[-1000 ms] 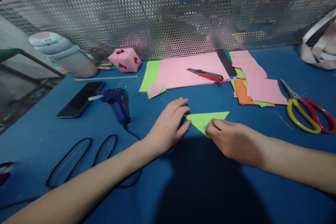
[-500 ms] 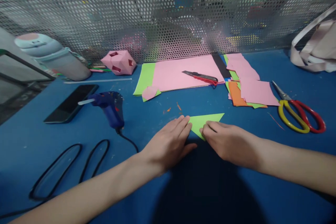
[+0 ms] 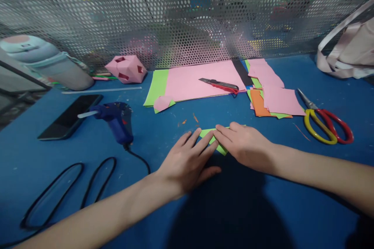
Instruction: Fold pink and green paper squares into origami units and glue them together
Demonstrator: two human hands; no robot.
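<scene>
A small folded piece of green paper (image 3: 222, 149) lies on the blue table in front of me, partly covered by both hands. My left hand (image 3: 187, 161) rests on its left part, fingers spread and thumb apart. From the right, my right hand (image 3: 244, 144) lies flat over the paper's upper edge, its fingers stretched toward the left hand's fingertips. Neither hand grips anything. Just beyond are small orange scraps (image 3: 195, 118).
Left: a blue glue gun (image 3: 117, 120) with black cord, a phone (image 3: 70, 117), a bottle (image 3: 58, 68) and a pink paper polyhedron (image 3: 127, 69). Behind: pink sheets (image 3: 189, 81) bearing a cutter (image 3: 219, 85). Right: paper pieces (image 3: 282, 100), scissors (image 3: 327, 124) and a bag (image 3: 353, 52).
My right hand has moved left and flattened over the green paper, its fingers unbending. My left hand's fingers have spread wider. The view has shifted slightly to the right.
</scene>
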